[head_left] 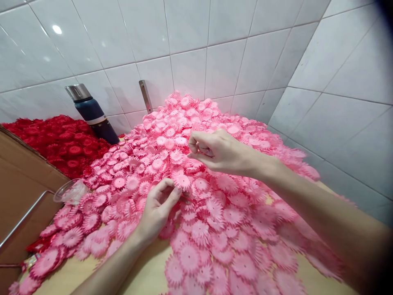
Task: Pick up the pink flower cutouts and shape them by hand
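Note:
My left hand (158, 207) is low in the middle of the view, thumb and forefinger pinched on the edge of a pink flower-shaped disc (182, 182). The disc has a fringed rim and a small dark hole at its centre. Above and to the right, my right hand (216, 150) is closed with curled fingers over the heap. Whatever its fingertips hold, if anything, is too small to make out. Beneath both hands spreads a large heap of similar pink flower discs (201, 233), piled high toward the wall.
A dark blue bottle (96, 116) with a steel cap leans by the wall. Red flower discs (72, 141) are heaped at left behind a cardboard box (27, 180). Close by lies a clear plastic cup (72, 191). A metal strip (145, 96) stands against the tiled wall (190, 24).

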`<state>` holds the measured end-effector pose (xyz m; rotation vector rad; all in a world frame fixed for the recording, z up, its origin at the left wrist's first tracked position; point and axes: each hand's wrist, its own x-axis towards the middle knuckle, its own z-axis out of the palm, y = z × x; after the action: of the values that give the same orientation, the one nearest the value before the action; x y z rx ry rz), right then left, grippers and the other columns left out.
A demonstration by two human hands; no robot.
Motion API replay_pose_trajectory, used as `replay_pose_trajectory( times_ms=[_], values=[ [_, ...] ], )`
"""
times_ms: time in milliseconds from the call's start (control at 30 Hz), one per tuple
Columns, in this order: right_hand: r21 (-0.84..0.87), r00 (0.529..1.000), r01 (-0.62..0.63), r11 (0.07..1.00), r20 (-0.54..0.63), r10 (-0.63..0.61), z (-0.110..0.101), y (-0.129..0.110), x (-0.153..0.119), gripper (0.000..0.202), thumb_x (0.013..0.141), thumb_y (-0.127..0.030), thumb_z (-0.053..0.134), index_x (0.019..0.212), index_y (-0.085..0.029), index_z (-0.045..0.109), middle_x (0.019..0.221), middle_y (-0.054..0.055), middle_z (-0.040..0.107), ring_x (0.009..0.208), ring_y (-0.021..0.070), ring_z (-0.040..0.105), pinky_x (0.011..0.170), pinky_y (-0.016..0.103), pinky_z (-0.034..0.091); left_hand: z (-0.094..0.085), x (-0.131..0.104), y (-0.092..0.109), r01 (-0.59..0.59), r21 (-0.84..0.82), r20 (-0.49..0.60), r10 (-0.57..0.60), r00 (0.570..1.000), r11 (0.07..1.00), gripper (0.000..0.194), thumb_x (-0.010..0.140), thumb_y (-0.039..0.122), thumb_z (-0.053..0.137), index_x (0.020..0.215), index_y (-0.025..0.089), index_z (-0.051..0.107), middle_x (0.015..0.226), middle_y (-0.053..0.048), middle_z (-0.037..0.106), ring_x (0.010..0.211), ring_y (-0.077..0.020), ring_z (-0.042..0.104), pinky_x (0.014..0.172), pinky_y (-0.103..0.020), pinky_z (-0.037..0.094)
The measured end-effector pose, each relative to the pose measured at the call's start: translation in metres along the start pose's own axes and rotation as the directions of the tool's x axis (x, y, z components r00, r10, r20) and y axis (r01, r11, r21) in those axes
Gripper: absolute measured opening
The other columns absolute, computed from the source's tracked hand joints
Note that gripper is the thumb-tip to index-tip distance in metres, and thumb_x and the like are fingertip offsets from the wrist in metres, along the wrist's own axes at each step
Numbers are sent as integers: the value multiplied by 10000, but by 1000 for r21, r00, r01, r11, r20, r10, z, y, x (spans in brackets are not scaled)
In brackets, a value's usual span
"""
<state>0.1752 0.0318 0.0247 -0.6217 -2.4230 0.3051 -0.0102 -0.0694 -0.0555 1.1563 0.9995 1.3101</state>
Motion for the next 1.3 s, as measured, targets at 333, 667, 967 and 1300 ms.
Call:
replay_pose_trajectory(
  times_ms=[333,667,967,1300],
  values=[
    [-275,999,-17,961,-33,8,4,-9,2,378,917,-478,530,922,-121,654,982,144,601,929,247,520,768,367,408,2,0,3,5,40,-18,-5,1000,999,170,835,324,676,816,162,629,780,-13,657,725,-134,642,720,-255,529],
    [344,914,-60,937,395,-86,5,-27,0,180,828,-252,685,723,-130,604,666,-16,595,576,79,517,533,225,412,-1,-2,4,-87,113,8,87,996,990,187,837,367,667,822,185,626,746,6,591,668,-101,533,625,-199,448],
    [468,892,-203,860,450,-35,4,-19,2,166,795,-288,702,790,-140,627,750,2,641,650,88,554,571,208,445,-2,-2,3,-118,91,42,114,993,989,232,828,402,669,824,174,630,748,-27,635,694,-140,604,664,-245,494],
    [485,875,-218,847,481,-49,7,-15,2,202,854,-319,634,835,-122,669,782,37,690,679,109,618,608,225,488,-2,0,2,-126,68,43,123,991,990,182,837,350,673,813,171,656,743,-18,665,678,-126,639,671,-233,524]
  ],
)
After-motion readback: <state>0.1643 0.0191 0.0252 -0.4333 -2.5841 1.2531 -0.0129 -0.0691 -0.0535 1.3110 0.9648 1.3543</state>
